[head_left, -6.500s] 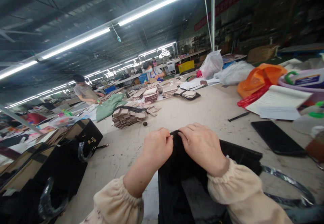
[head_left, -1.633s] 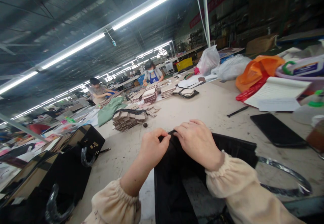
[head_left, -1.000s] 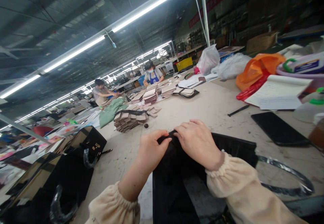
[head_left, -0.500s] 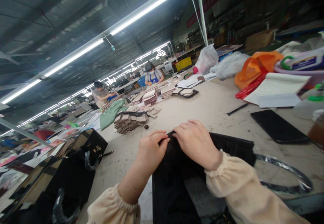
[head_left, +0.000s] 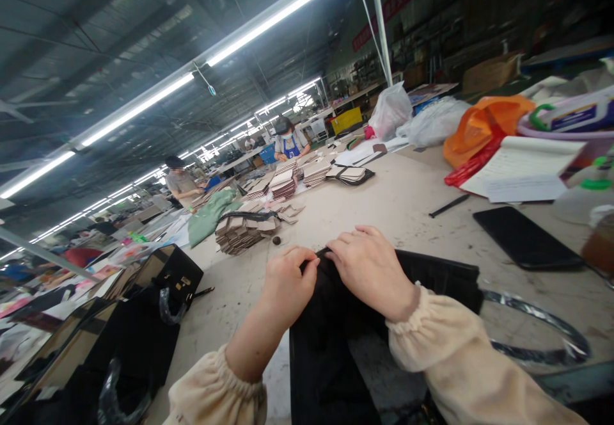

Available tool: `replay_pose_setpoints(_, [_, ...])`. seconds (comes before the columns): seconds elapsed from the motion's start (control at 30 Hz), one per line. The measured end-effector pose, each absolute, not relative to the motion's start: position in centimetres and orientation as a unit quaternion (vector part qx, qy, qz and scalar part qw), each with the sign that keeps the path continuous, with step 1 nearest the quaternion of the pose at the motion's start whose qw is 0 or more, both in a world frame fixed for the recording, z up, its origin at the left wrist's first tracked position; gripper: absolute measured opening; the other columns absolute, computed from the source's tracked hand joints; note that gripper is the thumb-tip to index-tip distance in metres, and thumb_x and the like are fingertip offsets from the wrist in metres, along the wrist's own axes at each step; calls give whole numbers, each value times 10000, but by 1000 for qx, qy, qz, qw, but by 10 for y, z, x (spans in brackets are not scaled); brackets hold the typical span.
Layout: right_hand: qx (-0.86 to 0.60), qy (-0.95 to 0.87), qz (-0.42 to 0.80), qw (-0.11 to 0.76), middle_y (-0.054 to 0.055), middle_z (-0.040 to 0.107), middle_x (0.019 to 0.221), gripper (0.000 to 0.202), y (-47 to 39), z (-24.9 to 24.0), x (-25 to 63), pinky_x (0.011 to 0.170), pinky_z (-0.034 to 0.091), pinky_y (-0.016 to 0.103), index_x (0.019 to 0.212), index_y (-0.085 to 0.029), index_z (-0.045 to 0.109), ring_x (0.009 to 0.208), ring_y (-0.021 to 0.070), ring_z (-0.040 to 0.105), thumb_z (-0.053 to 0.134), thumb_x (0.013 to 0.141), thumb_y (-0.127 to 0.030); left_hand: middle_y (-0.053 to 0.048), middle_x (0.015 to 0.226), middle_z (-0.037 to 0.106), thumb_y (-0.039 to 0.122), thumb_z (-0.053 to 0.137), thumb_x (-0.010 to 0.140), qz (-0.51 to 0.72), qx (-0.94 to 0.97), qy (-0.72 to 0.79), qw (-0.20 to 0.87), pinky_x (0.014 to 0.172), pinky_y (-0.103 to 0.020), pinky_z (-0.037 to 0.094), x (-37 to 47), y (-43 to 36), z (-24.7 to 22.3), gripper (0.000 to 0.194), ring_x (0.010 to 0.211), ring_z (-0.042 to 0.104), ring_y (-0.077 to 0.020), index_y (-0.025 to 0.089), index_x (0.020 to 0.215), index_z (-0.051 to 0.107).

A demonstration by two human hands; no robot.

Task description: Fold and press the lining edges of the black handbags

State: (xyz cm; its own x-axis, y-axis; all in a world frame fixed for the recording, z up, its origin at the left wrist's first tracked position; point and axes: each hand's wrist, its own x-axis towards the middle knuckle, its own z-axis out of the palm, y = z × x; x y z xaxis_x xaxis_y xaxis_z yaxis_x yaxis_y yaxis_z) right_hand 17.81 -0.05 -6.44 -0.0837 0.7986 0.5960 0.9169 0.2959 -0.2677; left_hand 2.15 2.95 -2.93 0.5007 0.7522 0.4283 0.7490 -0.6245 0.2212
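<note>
A black handbag lies in front of me, its rim bent toward the table's far side. My left hand pinches the bag's top edge between thumb and fingers. Right beside it, my right hand grips the same edge, fingers curled over it and the tips mostly hidden. A plastic-wrapped handle curves out from the bag on the right. Under my right forearm, part of the bag is covered by the cream sleeve.
Black bags stand at the left. Stacked brown pieces and a green cloth lie ahead. On the right are a phone, a notebook and a dark stick. Two people work farther back.
Both hands keep hold of the bag's edge with hardly any shift. The person at the far left has leaned slightly left, and the whole view has moved a little.
</note>
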Motion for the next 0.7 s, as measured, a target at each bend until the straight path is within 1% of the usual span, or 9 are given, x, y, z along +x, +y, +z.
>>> replay_pose_setpoints(0.2, [-590, -727, -73, 342, 29, 661, 792, 211, -1, -65, 177, 949, 273, 354, 787, -213, 658, 800, 178, 580, 482, 896, -253, -19, 752, 690, 162, 569, 773, 234, 846, 478, 4, 691, -267, 437, 24, 29, -29, 106, 727, 619, -158, 180, 734, 666])
replay_pose_setpoints(0.4, [-598, -716, -63, 355, 27, 664, 772, 228, -3, -65, 175, 947, 268, 349, 752, -212, 655, 794, 172, 582, 481, 891, -259, -3, 714, 681, 173, 575, 744, 229, 819, 526, 18, 655, -247, 411, 29, 29, -28, 103, 686, 598, -143, 184, 703, 669])
replay_pose_setpoints(0.7, [-599, -710, -62, 365, 20, 673, 778, 223, -4, -64, 174, 938, 268, 341, 737, -212, 653, 787, 166, 585, 487, 881, -245, -2, 701, 668, 195, 566, 748, 233, 813, 533, 26, 644, -240, 395, 30, 30, -29, 103, 673, 583, -138, 182, 698, 655])
